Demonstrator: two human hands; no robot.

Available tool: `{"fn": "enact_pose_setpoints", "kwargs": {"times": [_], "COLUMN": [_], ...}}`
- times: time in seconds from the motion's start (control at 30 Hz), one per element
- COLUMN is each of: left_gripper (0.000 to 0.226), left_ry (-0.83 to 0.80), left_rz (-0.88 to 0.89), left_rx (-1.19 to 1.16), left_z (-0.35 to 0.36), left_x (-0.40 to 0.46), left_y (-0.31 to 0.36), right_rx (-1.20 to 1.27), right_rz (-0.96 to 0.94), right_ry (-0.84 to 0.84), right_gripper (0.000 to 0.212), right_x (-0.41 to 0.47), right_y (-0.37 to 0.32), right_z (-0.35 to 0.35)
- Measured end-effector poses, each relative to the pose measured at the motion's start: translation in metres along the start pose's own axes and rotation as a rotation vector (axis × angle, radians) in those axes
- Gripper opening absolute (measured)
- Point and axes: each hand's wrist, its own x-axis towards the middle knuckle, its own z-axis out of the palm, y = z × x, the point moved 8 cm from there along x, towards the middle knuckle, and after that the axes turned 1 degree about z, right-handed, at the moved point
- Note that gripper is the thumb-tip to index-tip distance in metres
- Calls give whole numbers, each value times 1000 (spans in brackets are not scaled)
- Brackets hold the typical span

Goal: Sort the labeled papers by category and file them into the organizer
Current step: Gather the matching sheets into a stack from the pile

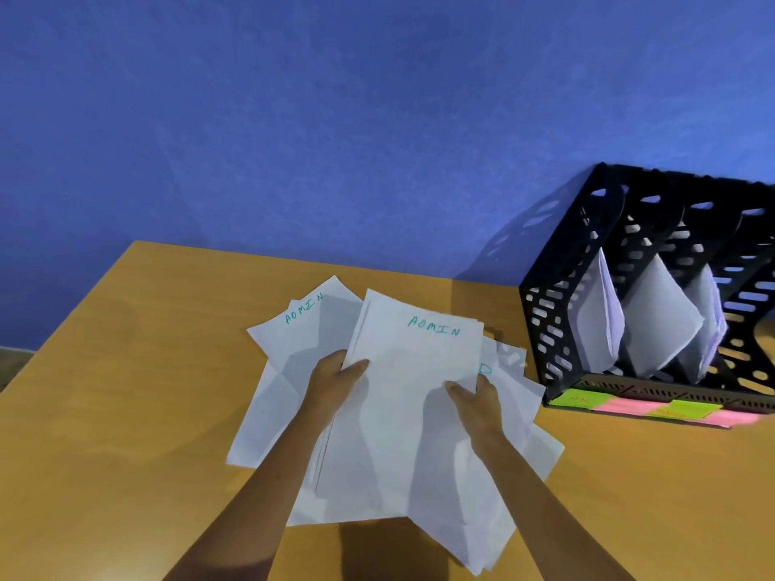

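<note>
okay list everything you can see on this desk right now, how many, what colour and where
ADMIN stack: several sheets, white with green lettering, held above the desk centre.
ADMIN sheet: one, white, lying left of the stack.
Loose papers: count unclear, white, spread under and right of the stack.
Organizer: one, black, far right; white papers in three slots.
Sticky notes: green and pink, count unclear, along the organizer's front.
Desk: one, tan wood.
Wall: blue, behind.
Left hand: grips stack's left edge.
Right hand: grips its right edge.

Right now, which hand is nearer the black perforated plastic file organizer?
Right. The right hand grips the stack's edge nearest the black perforated plastic file organizer; the left hand holds the far edge.
</note>
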Motion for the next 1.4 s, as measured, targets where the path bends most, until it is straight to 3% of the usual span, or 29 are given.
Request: {"fn": "enact_pose_setpoints", "kwargs": {"times": [0.07, 0.13, 0.23, 0.3, 0.4, 0.57, 0.67, 0.73, 0.83, 0.9, 1.0, 1.07, 1.17, 1.27, 1.4], "left_gripper": [14, 11, 11, 42, 67, 46, 24, 27, 20, 17, 19, 16, 32, 25, 32], "left_ry": [21, 53, 369, 564, 630, 570, 500, 611, 918, 973, 875, 821, 643, 394, 88], "left_rz": [-11, -42, -107, -277, -445, -248, -154, 18, 366, 509, 547, 479, 279, 190, 25], "left_rx": [-126, -175, -53, 92, 97, -84, 80, 185, 220, 167, -4, -82, 50, 234, 335], "left_z": [-7, -12, -37, -54, -67, -63, -62, -75, -110, -132, -154, -161, -144, -98, -33], "left_x": [2, 4, 3, -5, -14, -8, -5, -10, -30, -35, -27, -16, 10, 17, 9], "left_y": [0, -6, -16, -25, -40, -45, -30, -1, 58, 88, 117, 121, 106, 75, 13], "right_rx": [50, 157, 22, -108, -215, -213, -178, -180, -181, -199, -222, -236, -168, -52, 400], "right_rz": [-4, -23, -72, -79, -49, 8, 19, 15, -11, -32, -44, -42, -29, -2, 50], "right_ry": [-13, -133, -169, -107, -120, -133, -116, -111, -120, -111, -109, -113, -141, -171, -235], "right_gripper": [42, 33, 20, 21, 30, 21, 31, 31, 18, 21, 28, 31, 26, 25, 22], "right_x": [0, -2, -3, 0, 3, 7, 9, 10, 9, 8, 7, 9, 9, 6, -4], "right_y": [-4, -9, -13, -11, 1, 19, 23, 24, 22, 20, 17, 17, 17, 16, 9], "right_z": [-1, 6, 10, 6, 5, -1, -3, -2, -1, -1, 1, 1, 1, 1, -1]}}
